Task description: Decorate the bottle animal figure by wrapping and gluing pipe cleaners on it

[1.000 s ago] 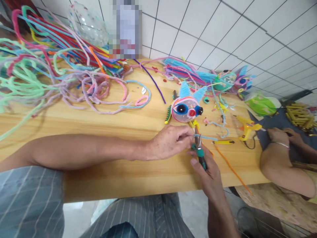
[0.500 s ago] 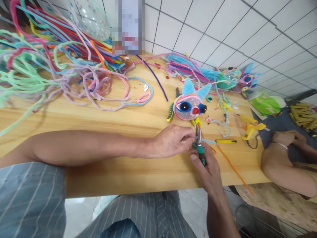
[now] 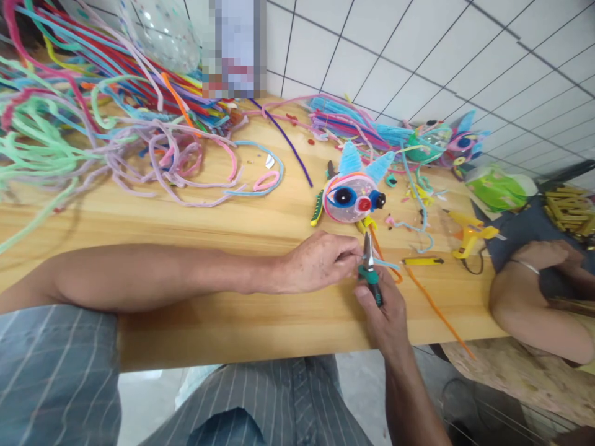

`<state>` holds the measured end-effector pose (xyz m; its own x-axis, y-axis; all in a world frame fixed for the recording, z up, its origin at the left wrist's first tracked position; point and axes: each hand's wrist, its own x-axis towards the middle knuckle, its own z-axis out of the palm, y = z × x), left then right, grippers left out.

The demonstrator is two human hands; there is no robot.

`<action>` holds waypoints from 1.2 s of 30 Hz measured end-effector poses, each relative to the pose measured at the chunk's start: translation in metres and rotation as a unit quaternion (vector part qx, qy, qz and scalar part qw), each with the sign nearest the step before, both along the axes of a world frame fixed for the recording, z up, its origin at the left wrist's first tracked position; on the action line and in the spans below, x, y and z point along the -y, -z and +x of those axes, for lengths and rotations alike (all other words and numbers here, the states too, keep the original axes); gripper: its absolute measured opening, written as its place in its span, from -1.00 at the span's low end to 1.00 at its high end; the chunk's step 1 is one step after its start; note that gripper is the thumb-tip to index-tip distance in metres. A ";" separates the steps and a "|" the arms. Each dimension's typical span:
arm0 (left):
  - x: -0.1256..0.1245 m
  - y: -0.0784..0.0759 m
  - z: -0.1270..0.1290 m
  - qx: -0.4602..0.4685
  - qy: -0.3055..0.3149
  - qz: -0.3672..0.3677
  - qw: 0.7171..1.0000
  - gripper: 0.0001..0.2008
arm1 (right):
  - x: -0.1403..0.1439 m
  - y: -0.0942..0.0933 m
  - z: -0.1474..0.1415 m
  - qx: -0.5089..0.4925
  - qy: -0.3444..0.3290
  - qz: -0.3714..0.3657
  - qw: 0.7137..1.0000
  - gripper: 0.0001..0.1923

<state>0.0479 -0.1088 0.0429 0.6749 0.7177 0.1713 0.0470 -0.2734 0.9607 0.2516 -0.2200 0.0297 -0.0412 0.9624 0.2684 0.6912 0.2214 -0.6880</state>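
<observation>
My right hand (image 3: pixel 388 305) is wrapped round the green-and-black handles of a pair of pliers (image 3: pixel 370 275), whose metal jaws point up and away from me. Close beside the jaws, my left hand (image 3: pixel 318 265) is closed in a pinch at a light blue pipe cleaner (image 3: pixel 388 263), which shows again to the right behind the pliers. The pinched end is mostly hidden by fingers. Just beyond my hands sits a clear round animal head (image 3: pixel 349 210) with light blue ears, blue-ringed eyes and a red nose. Green-and-yellow handles (image 3: pixel 317 208) of another tool show at its left.
Loose pipe cleaners (image 3: pixel 153 155) heap at the left, with a tied bundle (image 3: pixel 353 127) by the tiled wall. A yellow utility knife (image 3: pixel 423 261), an orange pipe cleaner (image 3: pixel 441 314) and a yellow glue gun (image 3: pixel 469 234) lie to the right. Another person's arm (image 3: pixel 534 303) rests at the right edge.
The pliers have shifted slightly left and turned a little in my right hand. Both hands stay close together; the whole view has moved slightly.
</observation>
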 end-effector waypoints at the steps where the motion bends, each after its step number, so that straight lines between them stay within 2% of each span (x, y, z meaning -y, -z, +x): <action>1: 0.000 0.000 0.000 0.001 -0.001 0.003 1.000 -0.81 | 0.000 0.000 0.000 0.000 0.000 0.002 1.000 -0.80; 10: -0.001 0.000 -0.002 -0.024 0.000 0.016 1.000 -0.82 | 0.000 0.003 -0.003 0.018 0.007 0.011 1.000 -0.84; 16: 0.001 0.000 -0.002 -0.036 0.004 0.003 0.999 -0.83 | -0.002 0.007 -0.004 0.045 0.021 0.045 0.998 -0.89; 23: 0.003 0.001 -0.001 -0.014 0.009 0.013 1.000 -0.83 | -0.001 0.009 -0.006 0.043 0.070 0.001 0.997 -0.84; 25: 0.003 0.001 -0.002 -0.014 0.012 0.017 1.000 -0.83 | 0.000 0.008 0.004 0.035 0.099 -0.002 0.994 -0.80; 27: 0.004 0.003 -0.002 -0.019 0.013 0.010 1.000 -0.84 | -0.003 0.004 0.023 0.023 0.158 -0.012 0.987 -0.72; 31: 0.006 0.010 -0.002 -0.011 0.031 -0.044 0.998 -0.81 | -0.034 -0.013 0.071 -0.006 0.277 -0.081 0.957 -0.54; 33: 0.006 0.014 -0.001 0.005 0.041 -0.081 0.996 -0.82 | -0.063 -0.024 0.090 0.010 0.280 -0.103 0.954 -0.54; 36: 0.005 0.018 0.002 0.041 0.045 -0.150 0.987 -0.89 | -0.108 -0.032 0.106 0.113 0.265 -0.137 0.948 -0.55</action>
<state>0.0501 -0.1143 0.0248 0.7312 0.6820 0.0165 -0.0455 0.0246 0.9987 0.3573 -0.1117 0.0614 0.4404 0.8966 0.0468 0.7922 -0.3636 -0.4901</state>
